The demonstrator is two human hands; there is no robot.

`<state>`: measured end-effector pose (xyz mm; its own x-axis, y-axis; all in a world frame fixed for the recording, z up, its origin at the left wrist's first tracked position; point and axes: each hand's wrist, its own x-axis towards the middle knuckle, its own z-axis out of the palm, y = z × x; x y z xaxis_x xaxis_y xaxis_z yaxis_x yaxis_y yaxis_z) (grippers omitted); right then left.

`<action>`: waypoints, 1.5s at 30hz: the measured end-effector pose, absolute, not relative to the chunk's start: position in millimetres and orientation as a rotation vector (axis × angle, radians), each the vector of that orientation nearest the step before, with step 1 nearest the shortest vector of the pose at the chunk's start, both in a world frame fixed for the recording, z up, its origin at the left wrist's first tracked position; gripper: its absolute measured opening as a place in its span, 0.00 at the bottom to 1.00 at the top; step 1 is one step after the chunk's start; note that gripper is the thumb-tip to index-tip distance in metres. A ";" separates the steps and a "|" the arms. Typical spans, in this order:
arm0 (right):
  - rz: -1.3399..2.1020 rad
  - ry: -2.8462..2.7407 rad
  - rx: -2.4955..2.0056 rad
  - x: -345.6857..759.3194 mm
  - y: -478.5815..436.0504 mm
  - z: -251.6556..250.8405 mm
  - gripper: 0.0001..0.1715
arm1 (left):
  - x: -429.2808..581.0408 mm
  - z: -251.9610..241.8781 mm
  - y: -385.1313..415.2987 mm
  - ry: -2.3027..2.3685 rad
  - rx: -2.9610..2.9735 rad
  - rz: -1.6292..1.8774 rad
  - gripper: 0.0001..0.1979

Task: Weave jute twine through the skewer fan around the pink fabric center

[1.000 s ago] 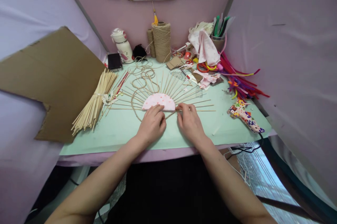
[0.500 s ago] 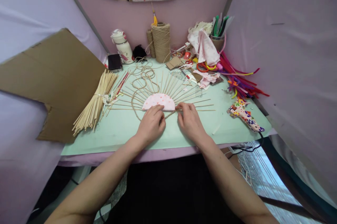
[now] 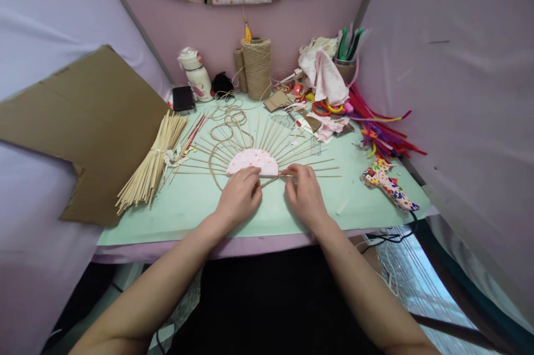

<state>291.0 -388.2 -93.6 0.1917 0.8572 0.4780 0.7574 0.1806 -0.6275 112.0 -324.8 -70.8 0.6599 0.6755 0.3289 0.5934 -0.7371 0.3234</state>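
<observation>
A pink dotted half-disc (image 3: 252,159) lies on the green mat (image 3: 192,210) with several thin wooden sticks (image 3: 292,149) fanning out from it. Brown jute cord (image 3: 221,133) loops around the sticks. My left hand (image 3: 240,196) rests at the half-disc's lower edge, its fingers curled and pinched on the cord. My right hand (image 3: 304,193) sits just to the right, with its fingertips pinched on the cord and a stick beside the half-disc's right corner.
A bundle of sticks (image 3: 150,163) lies at the left beside a cardboard sheet (image 3: 83,121). At the back stand a bottle (image 3: 194,74), jute spools (image 3: 255,65), cloth scraps (image 3: 325,77) and a pen cup (image 3: 346,60). Pipe cleaners (image 3: 379,129) and a patterned glue gun (image 3: 387,182) lie at the right.
Both hands stay at the half-disc's base. My right hand's fingers have shifted slightly right and drawn together on the cord.
</observation>
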 end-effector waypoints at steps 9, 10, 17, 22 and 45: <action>0.173 -1.541 -1.573 291.4 -389.3 -93.8 0.15 | 111.7 -70.6 -323.2 1.034 2.677 0.652 0.05; 0.188 -1.545 -1.568 291.4 -389.4 -94.3 0.15 | 111.4 -70.2 -322.4 1.031 2.677 0.650 0.05; 0.118 -1.504 -1.612 296.9 -388.4 -95.2 0.16 | 104.6 -67.6 -309.6 0.933 2.754 0.607 0.07; 0.001 -1.741 -1.783 305.5 -379.3 -90.4 0.16 | 100.7 -66.7 -298.4 0.815 2.782 0.634 0.08; -0.264 -2.046 -1.480 314.6 -385.0 -16.5 0.03 | 49.5 -39.9 -271.5 0.933 3.052 0.870 0.15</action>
<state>314.6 -385.0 -16.5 -0.2043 0.7980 0.5670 0.9156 0.3607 -0.1777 49.5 -271.5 -39.9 0.7045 0.4736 0.5286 0.5604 -0.8282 -0.0050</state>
